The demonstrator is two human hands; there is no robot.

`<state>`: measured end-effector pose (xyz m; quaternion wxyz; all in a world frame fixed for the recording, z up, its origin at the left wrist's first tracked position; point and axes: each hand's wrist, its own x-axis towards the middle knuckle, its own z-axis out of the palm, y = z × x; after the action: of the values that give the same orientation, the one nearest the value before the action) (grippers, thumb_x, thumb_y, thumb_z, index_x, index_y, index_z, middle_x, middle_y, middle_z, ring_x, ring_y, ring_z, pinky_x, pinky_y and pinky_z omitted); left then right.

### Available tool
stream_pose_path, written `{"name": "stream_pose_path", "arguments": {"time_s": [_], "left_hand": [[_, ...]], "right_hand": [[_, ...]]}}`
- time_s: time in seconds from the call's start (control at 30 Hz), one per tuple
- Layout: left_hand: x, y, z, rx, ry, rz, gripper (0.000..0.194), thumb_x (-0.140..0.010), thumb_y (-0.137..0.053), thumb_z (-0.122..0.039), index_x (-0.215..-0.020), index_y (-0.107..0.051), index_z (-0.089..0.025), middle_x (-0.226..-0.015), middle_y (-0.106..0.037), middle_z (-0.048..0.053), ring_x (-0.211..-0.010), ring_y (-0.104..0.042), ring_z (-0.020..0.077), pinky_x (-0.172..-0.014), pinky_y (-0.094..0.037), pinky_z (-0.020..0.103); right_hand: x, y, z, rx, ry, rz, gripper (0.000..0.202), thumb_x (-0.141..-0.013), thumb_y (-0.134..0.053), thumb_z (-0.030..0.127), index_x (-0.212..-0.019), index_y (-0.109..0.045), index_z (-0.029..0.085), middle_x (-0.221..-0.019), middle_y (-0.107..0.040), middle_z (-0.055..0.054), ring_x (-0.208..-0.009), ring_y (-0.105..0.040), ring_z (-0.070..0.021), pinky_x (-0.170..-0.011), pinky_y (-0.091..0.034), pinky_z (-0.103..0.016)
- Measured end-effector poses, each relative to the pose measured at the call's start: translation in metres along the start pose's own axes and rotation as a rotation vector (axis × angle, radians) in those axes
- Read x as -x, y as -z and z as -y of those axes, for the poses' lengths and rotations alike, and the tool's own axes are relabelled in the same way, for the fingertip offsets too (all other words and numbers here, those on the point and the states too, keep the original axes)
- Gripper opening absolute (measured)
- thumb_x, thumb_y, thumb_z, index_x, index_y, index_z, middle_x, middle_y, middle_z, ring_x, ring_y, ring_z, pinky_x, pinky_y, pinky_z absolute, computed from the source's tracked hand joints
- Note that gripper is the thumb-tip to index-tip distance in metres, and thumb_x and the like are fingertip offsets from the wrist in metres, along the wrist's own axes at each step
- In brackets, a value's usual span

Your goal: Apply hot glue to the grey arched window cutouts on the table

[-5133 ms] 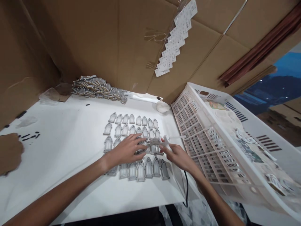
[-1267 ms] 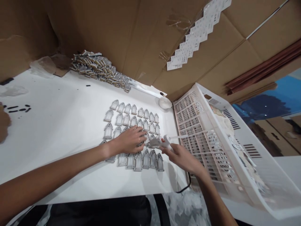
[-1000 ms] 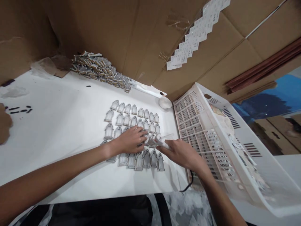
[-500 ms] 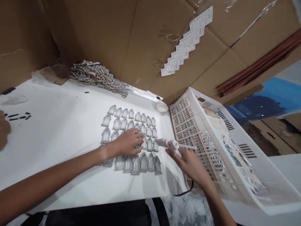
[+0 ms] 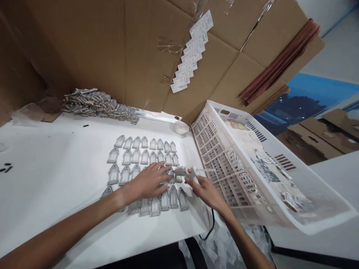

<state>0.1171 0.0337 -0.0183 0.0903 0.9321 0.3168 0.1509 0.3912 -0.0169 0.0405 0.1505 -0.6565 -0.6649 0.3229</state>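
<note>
At the near edge, a patch of black cloth (image 5: pixel 151 257), then a thin black cable (image 5: pixel 212 224) looping past the rim of a smooth white tabletop (image 5: pixel 70 160). Grips in the right hand (image 5: pixel 206 192) a white plastic glue gun (image 5: pixel 183 171) with a red spot, over the right end of the rows, with a translucent glue stick (image 5: pixel 206 170) jutting rightward from the back and the nozzle pointing left. Spreads the left hand (image 5: pixel 150 181), palm down, over small grey arched window-shaped pieces (image 5: pixel 144 157), with fingertips near the nozzle; cannot tell about any hold on a piece there. Around and beyond, more such pieces, flat in rows. On the right, a long white slatted plastic crate (image 5: pixel 314 224) with pale pieces inside. Past the rows, a small round white dish (image 5: pixel 181 128). Farther left, a heap of similar arched pieces (image 5: pixel 97 104). Behind, a brown cardboard wall (image 5: pixel 146 56), bearing a slanting chain of white paper labels (image 5: pixel 191 56) and a folded reddish-brown strip (image 5: pixel 280 61).
</note>
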Motion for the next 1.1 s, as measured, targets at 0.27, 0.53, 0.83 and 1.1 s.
{"name": "stream_pose_path", "arguments": {"time_s": [0.27,0.53,0.83,1.1], "left_hand": [[0.001,0.001,-0.001,0.005,-0.013,-0.029,0.038,-0.105,-0.057,-0.050,-0.134,-0.071,-0.030,-0.156,-0.061,0.007,-0.150,-0.047,0.0387,-0.114,-0.045,0.054],[0.001,0.000,-0.003,-0.003,-0.015,-0.021,0.039,-0.105,-0.058,-0.051,-0.135,-0.070,-0.030,-0.156,-0.061,0.008,-0.148,-0.048,0.0400,-0.111,-0.047,0.055],[0.000,0.003,-0.004,-0.006,-0.036,-0.041,0.039,-0.103,-0.062,-0.049,-0.135,-0.071,-0.028,-0.153,-0.063,0.010,-0.143,-0.053,0.0408,-0.111,-0.047,0.055],[0.000,0.004,-0.005,0.009,-0.036,-0.042,0.038,-0.104,-0.061,-0.046,-0.134,-0.072,-0.026,-0.152,-0.063,0.009,-0.143,-0.053,0.0405,-0.109,-0.048,0.053]], "right_hand": [[-0.006,-0.002,-0.001,0.042,-0.030,0.023,0.065,-0.100,-0.042,0.078,-0.087,-0.072,0.021,-0.074,-0.071,-0.006,-0.079,-0.070,-0.0270,-0.079,-0.048,-0.035],[-0.007,0.000,0.004,0.194,0.018,0.006,0.066,-0.103,-0.040,0.073,-0.085,-0.074,0.020,-0.083,-0.076,-0.010,-0.084,-0.071,-0.0282,-0.081,-0.047,-0.035],[-0.014,0.021,0.031,0.351,0.013,0.076,0.056,-0.105,-0.047,0.064,-0.102,-0.080,0.019,-0.091,-0.080,-0.014,-0.091,-0.075,-0.0308,-0.077,-0.046,-0.032],[-0.029,0.049,0.074,0.617,0.021,0.209,0.047,-0.105,-0.050,0.055,-0.099,-0.079,0.019,-0.092,-0.080,-0.013,-0.089,-0.075,-0.0296,-0.070,-0.041,-0.030]]}}
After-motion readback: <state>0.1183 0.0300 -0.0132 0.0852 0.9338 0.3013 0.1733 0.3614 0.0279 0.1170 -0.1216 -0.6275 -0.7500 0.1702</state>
